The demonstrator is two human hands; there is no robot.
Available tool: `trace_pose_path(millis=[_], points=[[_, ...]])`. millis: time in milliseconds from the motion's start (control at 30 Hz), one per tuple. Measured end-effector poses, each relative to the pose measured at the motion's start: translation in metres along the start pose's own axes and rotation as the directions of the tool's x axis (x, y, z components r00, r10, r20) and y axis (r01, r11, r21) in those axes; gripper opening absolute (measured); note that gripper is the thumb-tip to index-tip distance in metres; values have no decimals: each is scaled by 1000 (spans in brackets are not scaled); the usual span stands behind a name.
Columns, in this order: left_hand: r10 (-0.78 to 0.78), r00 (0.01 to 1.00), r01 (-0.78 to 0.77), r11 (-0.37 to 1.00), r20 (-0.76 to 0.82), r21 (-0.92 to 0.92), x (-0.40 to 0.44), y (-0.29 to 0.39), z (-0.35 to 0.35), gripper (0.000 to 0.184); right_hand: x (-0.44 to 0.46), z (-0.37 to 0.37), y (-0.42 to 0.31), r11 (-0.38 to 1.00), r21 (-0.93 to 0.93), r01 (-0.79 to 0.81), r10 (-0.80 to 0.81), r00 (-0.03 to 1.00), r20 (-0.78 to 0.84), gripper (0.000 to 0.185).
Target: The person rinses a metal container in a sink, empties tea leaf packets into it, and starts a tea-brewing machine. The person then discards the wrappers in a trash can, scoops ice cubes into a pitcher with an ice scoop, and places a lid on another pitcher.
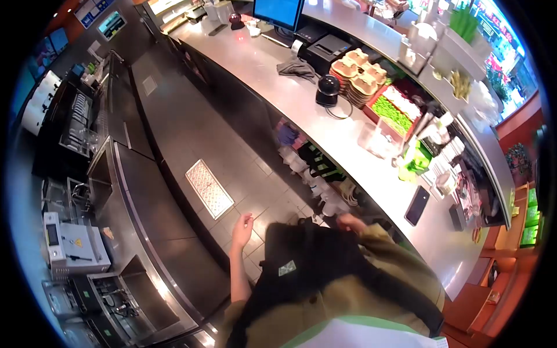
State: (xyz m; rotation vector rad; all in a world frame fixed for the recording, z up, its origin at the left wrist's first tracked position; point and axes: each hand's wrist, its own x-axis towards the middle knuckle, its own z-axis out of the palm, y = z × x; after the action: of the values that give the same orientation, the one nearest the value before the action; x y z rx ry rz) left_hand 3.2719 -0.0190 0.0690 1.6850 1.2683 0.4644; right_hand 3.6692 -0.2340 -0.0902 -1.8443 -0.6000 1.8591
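Note:
My left hand hangs over the tiled floor, left of my dark apron. Its fingers are curled together, and nothing shows in them. By the front edge of the counter, my right hand sits low beside the apron, close to white plastic bags on the shelf below the worktop. Its fingers are partly hidden, so any hold there is unclear. On the counter to the right lies a black phone, apart from both hands.
Stacked cardboard cup carriers, a black scanner, a red tray of green and white packets and a grey cloth stand along the counter. Left are a steel sink and a white machine. A metal plate is set in the floor.

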Motion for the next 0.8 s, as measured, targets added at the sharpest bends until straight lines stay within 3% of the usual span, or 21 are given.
trace_pose_path(millis=[67, 100, 167, 267, 433, 467, 500, 533, 567, 600, 633, 667, 700, 767, 800], points=[[-58, 998, 55, 991, -21, -125, 41, -43, 4, 30, 55, 12, -112, 978, -136, 156, -177, 972, -157, 19], [-90, 995, 84, 985, -35, -150, 59, -79, 13, 33, 113, 4, -144, 977, -99, 188, -193, 980, -51, 25], [-189, 982, 182, 967, -18, -180, 95, -139, 27, 37, 143, 13, -252, 958, -40, 283, -283, 959, 0, 25], [-395, 902, 417, 901, 174, -120, 163, -185, 21, 40, 190, 29, -373, 905, 78, 417, -422, 904, 70, 23], [-529, 697, 594, 804, 483, 23, 350, -217, -111, 45, 209, 49, -528, 890, 164, 426, -442, 894, 76, 26], [-513, 693, 557, 827, 507, 76, 394, -215, -136, 46, 220, 47, -552, 867, 168, 470, -484, 874, 51, 26], [-382, 841, 287, 915, 382, 283, 436, -218, -150, 41, 229, 44, -572, 845, 174, 505, -516, 856, 24, 26], [-398, 756, 187, 892, 519, 411, 487, -200, -172, 42, 234, 39, -588, 826, 181, 534, -543, 840, -2, 26], [-330, 826, 125, 897, 456, 423, 532, -217, -183, 43, 236, 34, -606, 814, 182, 552, -547, 833, -79, 27], [-323, 860, 168, 911, 395, 377, 567, -175, -196, 45, 247, 27, -615, 785, 215, 581, -564, 814, -142, 30], [-225, 887, 40, 908, 403, 417, 608, -132, -208, 43, 248, 19, -632, 786, 199, 585, -544, 808, -225, 32], [-162, 899, 10, 936, 406, 351, 649, -94, -217, 41, 248, 11, -649, 788, 182, 588, -524, 796, -303, 33], [-76, 908, -124, 891, 412, 437, 695, -80, -223, 37, 265, 2, -651, 755, 264, 600, -497, 787, -366, 36], [68, 923, -258, 840, 379, 477, 763, -30, -229, 33, 272, -13, -681, 746, 295, 598, -439, 773, -457, 41], [140, 941, -258, 885, 307, 388, 775, 14, -230, 29, 277, -25, -696, 739, 299, 604, -421, 760, -495, 43]])
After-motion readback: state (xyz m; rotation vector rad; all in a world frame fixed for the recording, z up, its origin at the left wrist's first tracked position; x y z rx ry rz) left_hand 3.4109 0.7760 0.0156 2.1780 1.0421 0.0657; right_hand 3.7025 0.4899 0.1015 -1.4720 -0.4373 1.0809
